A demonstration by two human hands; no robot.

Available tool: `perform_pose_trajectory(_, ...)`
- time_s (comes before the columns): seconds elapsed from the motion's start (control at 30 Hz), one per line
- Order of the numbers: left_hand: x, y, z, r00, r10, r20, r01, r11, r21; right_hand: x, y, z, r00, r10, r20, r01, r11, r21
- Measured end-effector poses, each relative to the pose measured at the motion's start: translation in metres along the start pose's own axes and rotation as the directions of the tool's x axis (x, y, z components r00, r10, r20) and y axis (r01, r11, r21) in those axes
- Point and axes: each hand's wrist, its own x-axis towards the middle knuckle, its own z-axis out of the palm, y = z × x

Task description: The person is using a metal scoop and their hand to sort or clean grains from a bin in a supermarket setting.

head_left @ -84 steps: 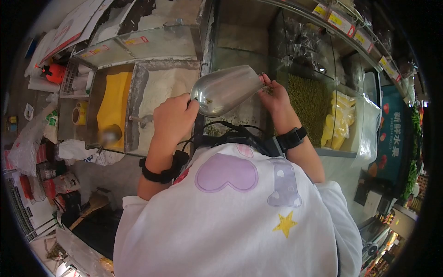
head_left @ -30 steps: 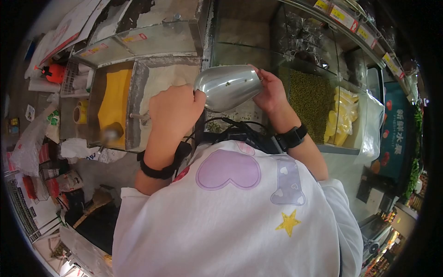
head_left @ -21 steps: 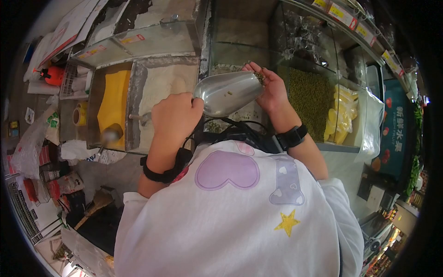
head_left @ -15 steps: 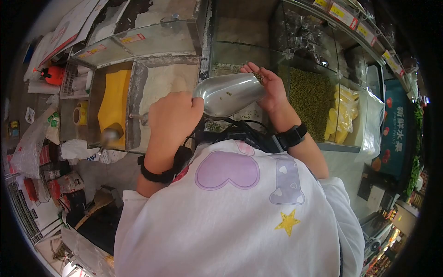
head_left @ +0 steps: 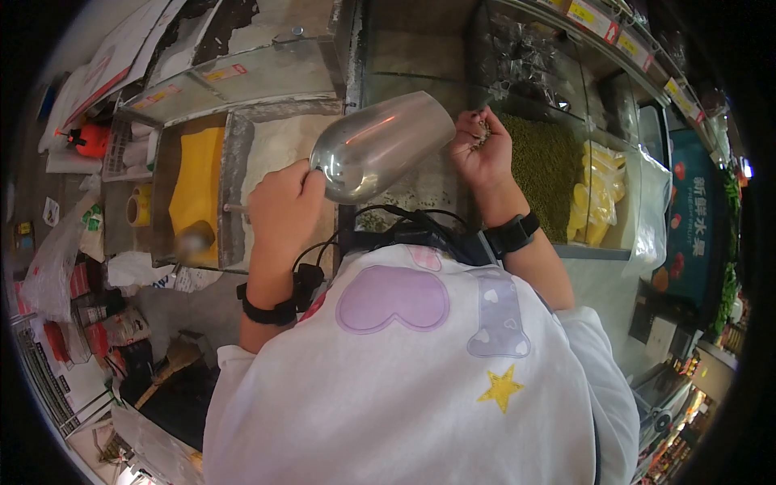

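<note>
My left hand (head_left: 284, 198) is closed round the handle of a shiny metal scoop (head_left: 384, 145), the handle hidden by my fingers. Its wide mouth points toward my right hand (head_left: 483, 158), a small gap between them. No beans show on the scoop. My right hand is curled, with a few small green mung beans (head_left: 482, 133) in the palm and fingers. Beneath the scoop is a glass-sided bin (head_left: 420, 196) with scattered beans on its bottom. Just right of my right hand, another bin is filled with mung beans (head_left: 540, 166).
White flour (head_left: 283, 153) and a yellow powder or grain (head_left: 196, 174) fill bins on the left; a metal ladle-like tool (head_left: 194, 240) lies at the yellow one. Yellow packets (head_left: 598, 194) stand at the right. Glass dividers (head_left: 408, 77) rise behind the bins, and price tags (head_left: 594, 20) line a shelf above.
The scoop has tipped up and moved slightly left, away from my right hand. The few beans seen in it earlier no longer show. My right fingers have curled round the beans.
</note>
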Motion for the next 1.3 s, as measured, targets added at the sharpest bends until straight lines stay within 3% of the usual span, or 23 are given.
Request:
perform_pose_trajectory(0.07,-0.002,0.004,0.001,0.999,0.032,0.007,-0.032,0.999,0.022,0.003,0.006,0.014,0.904,-0.178,-0.388,0.168,0.984,-0.061)
perform_pose_trajectory(0.1,-0.003,0.006,0.002,0.998,0.063,0.012,-0.064,0.997,0.045,0.006,0.012,0.020,0.904,-0.178,-0.389,0.168,0.984,-0.062)
perform_pose_trajectory(0.17,-0.003,0.008,0.007,0.995,0.094,0.016,-0.095,0.994,0.059,0.014,0.026,0.033,0.892,-0.292,-0.344,0.169,0.923,-0.347)
perform_pose_trajectory(0.27,-0.002,0.015,0.011,0.991,0.134,0.032,-0.136,0.986,0.098,0.016,0.035,0.043,0.868,-0.333,-0.367,0.165,0.892,-0.420)
perform_pose_trajectory(0.5,0.005,0.020,0.016,0.986,0.164,-0.021,-0.156,0.967,0.203,0.015,0.042,0.049,0.879,-0.288,-0.381,0.097,0.889,-0.448)
perform_pose_trajectory(0.77,0.007,0.024,0.017,0.986,0.166,-0.034,-0.155,0.963,0.219,0.015,0.044,0.051,0.894,-0.224,-0.387,0.048,0.909,-0.414)
perform_pose_trajectory(1.3,0.009,0.025,0.019,0.989,0.150,-0.001,-0.147,0.970,0.192,0.017,0.046,0.050,0.887,-0.243,-0.392,0.027,0.875,-0.483)
